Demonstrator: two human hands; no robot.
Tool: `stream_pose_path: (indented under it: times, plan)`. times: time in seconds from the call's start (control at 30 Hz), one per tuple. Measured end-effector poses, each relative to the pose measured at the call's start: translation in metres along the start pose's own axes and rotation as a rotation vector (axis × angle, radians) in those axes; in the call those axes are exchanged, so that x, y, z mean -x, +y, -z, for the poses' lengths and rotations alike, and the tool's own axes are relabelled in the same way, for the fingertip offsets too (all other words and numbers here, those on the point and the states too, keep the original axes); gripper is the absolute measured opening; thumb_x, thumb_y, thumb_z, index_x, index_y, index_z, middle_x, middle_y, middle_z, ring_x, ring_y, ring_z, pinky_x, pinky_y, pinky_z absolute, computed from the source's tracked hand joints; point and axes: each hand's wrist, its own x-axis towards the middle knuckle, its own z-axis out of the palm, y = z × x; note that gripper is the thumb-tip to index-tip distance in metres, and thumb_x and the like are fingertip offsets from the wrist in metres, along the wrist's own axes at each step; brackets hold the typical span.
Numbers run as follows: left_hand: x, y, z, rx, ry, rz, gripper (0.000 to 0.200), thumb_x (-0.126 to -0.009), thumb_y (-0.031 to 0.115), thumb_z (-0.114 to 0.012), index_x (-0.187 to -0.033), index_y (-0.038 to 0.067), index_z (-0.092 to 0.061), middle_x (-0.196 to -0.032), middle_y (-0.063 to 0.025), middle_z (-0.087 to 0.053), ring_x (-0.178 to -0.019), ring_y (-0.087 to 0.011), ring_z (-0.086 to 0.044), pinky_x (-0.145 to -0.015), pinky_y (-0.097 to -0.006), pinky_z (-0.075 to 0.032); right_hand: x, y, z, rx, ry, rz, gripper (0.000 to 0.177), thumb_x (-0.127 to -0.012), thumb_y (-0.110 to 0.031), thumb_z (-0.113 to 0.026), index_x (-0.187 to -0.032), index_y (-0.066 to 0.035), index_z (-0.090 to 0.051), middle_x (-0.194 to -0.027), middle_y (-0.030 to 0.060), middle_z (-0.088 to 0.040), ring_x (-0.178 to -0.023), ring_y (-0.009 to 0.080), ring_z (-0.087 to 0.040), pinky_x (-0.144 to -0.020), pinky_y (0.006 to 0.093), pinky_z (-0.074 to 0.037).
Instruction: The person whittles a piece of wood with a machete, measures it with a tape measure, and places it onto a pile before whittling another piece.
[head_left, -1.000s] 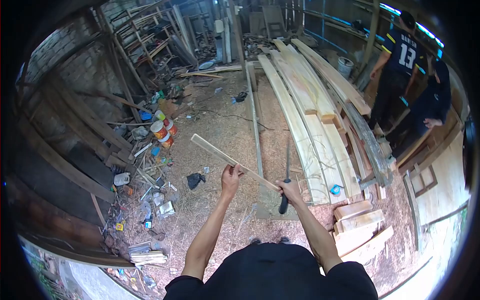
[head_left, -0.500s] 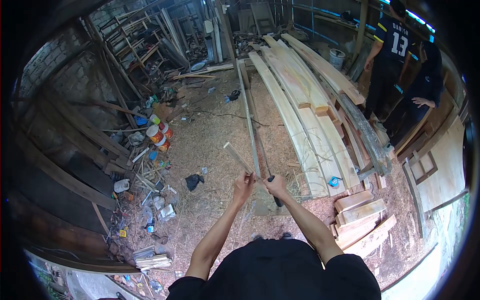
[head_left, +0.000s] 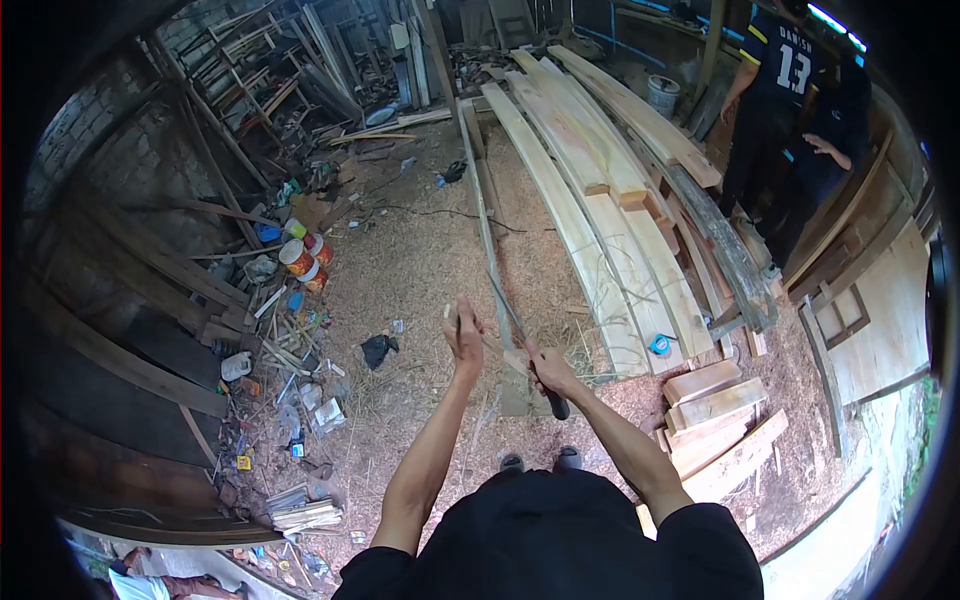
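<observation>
My left hand [head_left: 464,336] is closed around a thin wooden strip [head_left: 451,313]. The strip points almost at the camera, so only a short pale end shows above my fingers. My right hand [head_left: 547,371] grips the black handle of a long knife [head_left: 556,404]. Its dark blade [head_left: 508,308] runs up and to the left, passing close beside my left hand. Both hands are held close together in front of me, above the sawdust floor [head_left: 430,260]. My shoes [head_left: 540,461] show just below them.
Long pale planks [head_left: 600,200] lie stacked on the right, with short offcuts [head_left: 715,400] and a blue tape measure [head_left: 659,345] beside them. A thin batten [head_left: 480,200] lies ahead. Paint cans [head_left: 300,260] and scrap litter the left. Two people [head_left: 780,90] stand at the top right.
The strip swung from lying across to the upper left to pointing almost at the camera. My hands drew closer together and the knife blade rose beside my left hand.
</observation>
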Motion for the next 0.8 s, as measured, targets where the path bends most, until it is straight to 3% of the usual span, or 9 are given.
stream_pose_path:
  times: [0.03, 0.07, 0.2, 0.37, 0.57, 0.6, 0.67, 0.8]
  plan:
    - [-0.002, -0.001, 0.001, -0.004, 0.077, 0.069, 0.035, -0.088, 0.034, -0.05, -0.062, 0.012, -0.041, -0.054, 0.0042, -0.038, -0.048, -0.0055, -0.036, -0.044, -0.0218, -0.028, 0.007, -0.006, -0.001, -0.077, -0.006, -0.034, 0.052, -0.083, -0.055, -0.044, -0.068, -0.006, -0.047, -0.048, 0.0002, -0.044, -0.035, 0.0102, -0.044, -0.034, 0.0248, -0.038]
    - [-0.003, -0.006, -0.003, 0.026, 0.126, -0.003, 0.04, -0.087, 0.036, -0.052, -0.056, 0.015, -0.039, -0.049, 0.0058, -0.034, -0.042, -0.0043, -0.032, -0.039, -0.0222, -0.022, 0.012, -0.009, -0.003, -0.154, -0.013, -0.068, 0.055, -0.084, -0.058, -0.04, -0.067, -0.006, -0.046, -0.047, -0.0002, -0.042, -0.035, 0.0097, -0.042, -0.033, 0.0243, -0.037]
    - [-0.002, -0.015, 0.005, -0.036, 0.158, 0.015, 0.042, -0.087, 0.035, -0.053, -0.053, 0.015, -0.036, -0.046, 0.0056, -0.032, -0.039, -0.0044, -0.029, -0.038, -0.0227, -0.02, 0.02, 0.002, -0.016, -0.202, -0.054, -0.055, 0.055, -0.085, -0.058, -0.036, -0.065, -0.007, -0.044, -0.047, -0.0003, -0.041, -0.033, 0.0089, -0.039, -0.032, 0.0236, -0.034]
    - [0.006, -0.019, 0.007, 0.036, 0.216, -0.065, 0.044, -0.087, 0.03, -0.053, -0.051, 0.015, -0.033, -0.044, 0.0051, -0.033, -0.036, -0.0046, -0.028, -0.036, -0.0234, -0.018, 0.015, 0.032, -0.028, -0.222, -0.127, -0.357, 0.055, -0.086, -0.058, -0.033, -0.064, -0.009, -0.042, -0.046, -0.0011, -0.037, -0.033, 0.0083, -0.035, -0.032, 0.0223, -0.032]
    - [0.001, -0.026, 0.008, 0.061, 0.292, -0.076, 0.041, -0.088, 0.026, -0.051, -0.053, 0.014, -0.034, -0.045, 0.0046, -0.034, -0.037, -0.0048, -0.029, -0.035, -0.0231, -0.018, 0.028, 0.024, -0.039, -0.385, -0.054, -0.188, 0.056, -0.085, -0.06, -0.032, -0.064, -0.009, -0.042, -0.046, -0.0011, -0.037, -0.035, 0.0085, -0.036, -0.033, 0.0238, -0.032]
    - [0.004, -0.027, 0.009, 0.047, 0.298, -0.078, 0.041, -0.089, 0.027, -0.051, -0.054, 0.014, -0.034, -0.045, 0.0045, -0.034, -0.037, -0.0048, -0.029, -0.035, -0.0232, -0.018, 0.026, 0.027, -0.038, -0.387, -0.059, -0.194, 0.056, -0.085, -0.06, -0.032, -0.064, -0.009, -0.042, -0.046, -0.0011, -0.037, -0.035, 0.0085, -0.036, -0.033, 0.0238, -0.032]
    - [0.005, -0.025, 0.01, 0.056, 0.281, -0.079, 0.041, -0.088, 0.027, -0.051, -0.054, 0.014, -0.033, -0.045, 0.0044, -0.034, -0.036, -0.005, -0.029, -0.035, -0.0232, -0.019, 0.015, 0.028, -0.03, -0.399, -0.194, -0.455, 0.057, -0.084, -0.061, -0.032, -0.064, -0.009, -0.042, -0.046, -0.0009, -0.037, -0.035, 0.0088, -0.036, -0.033, 0.0255, -0.032]
    - [0.004, -0.017, 0.005, 0.05, 0.266, -0.103, 0.039, -0.087, 0.024, -0.052, -0.054, 0.014, -0.034, -0.043, 0.004, -0.032, -0.034, -0.0058, -0.028, -0.034, -0.0234, -0.019, 0.02, 0.008, -0.024, -0.278, -0.127, -0.336, 0.057, -0.084, -0.061, -0.033, -0.063, -0.008, -0.042, -0.045, -0.0006, -0.038, -0.035, 0.0092, -0.036, -0.033, 0.0267, -0.032]
